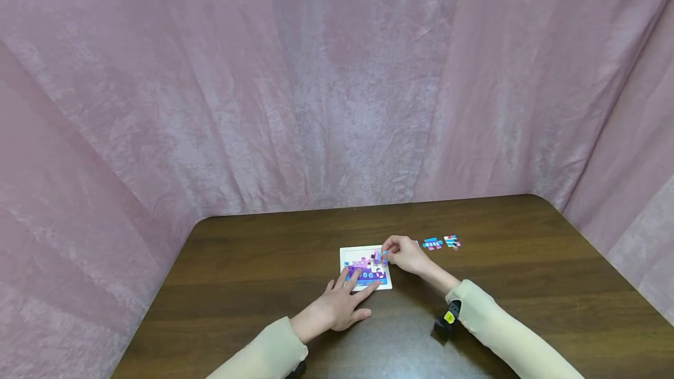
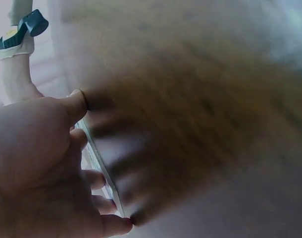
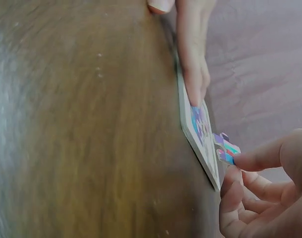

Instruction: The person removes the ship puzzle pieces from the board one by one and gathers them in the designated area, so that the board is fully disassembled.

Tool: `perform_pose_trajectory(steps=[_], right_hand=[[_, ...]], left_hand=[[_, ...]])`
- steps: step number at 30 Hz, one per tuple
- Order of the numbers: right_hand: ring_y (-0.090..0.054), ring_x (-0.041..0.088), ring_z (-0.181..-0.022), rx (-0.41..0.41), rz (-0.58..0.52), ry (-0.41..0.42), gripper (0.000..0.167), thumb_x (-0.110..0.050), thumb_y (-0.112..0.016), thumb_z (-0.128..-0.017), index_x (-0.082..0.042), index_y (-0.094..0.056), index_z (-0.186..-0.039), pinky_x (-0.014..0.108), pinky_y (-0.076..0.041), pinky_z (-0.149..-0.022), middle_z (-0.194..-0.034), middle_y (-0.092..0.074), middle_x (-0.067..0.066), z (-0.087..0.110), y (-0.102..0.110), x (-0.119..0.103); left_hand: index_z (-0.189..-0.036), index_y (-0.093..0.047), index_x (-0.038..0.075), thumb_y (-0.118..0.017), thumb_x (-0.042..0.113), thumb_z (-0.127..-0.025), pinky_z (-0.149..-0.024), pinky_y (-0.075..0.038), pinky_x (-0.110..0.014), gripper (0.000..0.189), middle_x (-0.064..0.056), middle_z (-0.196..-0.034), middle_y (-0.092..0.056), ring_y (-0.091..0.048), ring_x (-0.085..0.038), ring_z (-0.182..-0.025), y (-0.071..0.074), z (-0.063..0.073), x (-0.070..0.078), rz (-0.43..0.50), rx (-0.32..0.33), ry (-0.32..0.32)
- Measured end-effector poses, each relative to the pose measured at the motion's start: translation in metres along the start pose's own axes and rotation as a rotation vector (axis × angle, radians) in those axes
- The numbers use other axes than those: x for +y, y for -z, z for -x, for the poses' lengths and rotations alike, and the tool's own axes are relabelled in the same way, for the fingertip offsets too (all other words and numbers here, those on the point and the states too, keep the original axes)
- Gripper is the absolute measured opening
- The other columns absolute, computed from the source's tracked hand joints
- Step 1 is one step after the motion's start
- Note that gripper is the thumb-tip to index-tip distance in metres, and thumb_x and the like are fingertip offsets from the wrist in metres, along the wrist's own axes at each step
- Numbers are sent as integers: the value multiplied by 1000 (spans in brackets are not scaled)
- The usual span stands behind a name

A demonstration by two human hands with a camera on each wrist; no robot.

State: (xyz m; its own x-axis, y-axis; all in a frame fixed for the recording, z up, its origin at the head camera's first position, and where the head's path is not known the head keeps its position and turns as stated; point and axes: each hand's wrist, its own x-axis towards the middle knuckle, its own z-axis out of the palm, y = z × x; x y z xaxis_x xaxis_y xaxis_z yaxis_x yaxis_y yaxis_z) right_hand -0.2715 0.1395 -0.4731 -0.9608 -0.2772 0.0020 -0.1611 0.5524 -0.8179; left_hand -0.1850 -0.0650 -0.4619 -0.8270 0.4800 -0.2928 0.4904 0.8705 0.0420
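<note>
A white-framed jigsaw puzzle (image 1: 365,248) lies on the brown table, its lower part filled with purple, blue and pink pieces. My left hand (image 1: 342,306) rests on its near left part, fingers spread, fingertips on the pieces and the thumb off the near edge. In the left wrist view these fingers line the edge of the board (image 2: 102,171). Between thumb and fingertips my right hand (image 1: 406,255) pinches a puzzle piece (image 3: 227,148) coloured purple, red and light blue, held just over the board's right side. The upper part of the board shows pale.
Right of the board lie a blue and pink puzzle piece (image 1: 432,244) and a red, white and blue piece (image 1: 451,242). Another is mostly hidden behind my right hand. A pink curtain (image 1: 337,86) hangs behind the table (image 1: 253,262). A black camera strap (image 1: 451,312) circles my right wrist.
</note>
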Motion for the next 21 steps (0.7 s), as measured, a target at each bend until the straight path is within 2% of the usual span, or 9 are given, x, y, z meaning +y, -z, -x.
perform_pose_trajectory(steps=[11,21], right_hand=[[-61,18,-69,-43,-85,-39,11,0,-55,-92,5,-61,-100,33,-54,-61,-84,-67,15,7,13,9],[-62,17,-69,-25,-80,-52,14,1,-55,-91,5,-59,-103,31,-53,-61,-86,-68,14,12,24,14]], left_hand=[[-152,-22,42,-40,52,-99,-113,-32,-54,57,-10,-162,-18,-18,-35,-149,-2,-1,-1,9,27,-18],[-152,-21,43,-39,52,-99,-113,-31,-54,56,-9,-163,-13,-16,-34,-149,-3,-1,-2,20,15,-10]])
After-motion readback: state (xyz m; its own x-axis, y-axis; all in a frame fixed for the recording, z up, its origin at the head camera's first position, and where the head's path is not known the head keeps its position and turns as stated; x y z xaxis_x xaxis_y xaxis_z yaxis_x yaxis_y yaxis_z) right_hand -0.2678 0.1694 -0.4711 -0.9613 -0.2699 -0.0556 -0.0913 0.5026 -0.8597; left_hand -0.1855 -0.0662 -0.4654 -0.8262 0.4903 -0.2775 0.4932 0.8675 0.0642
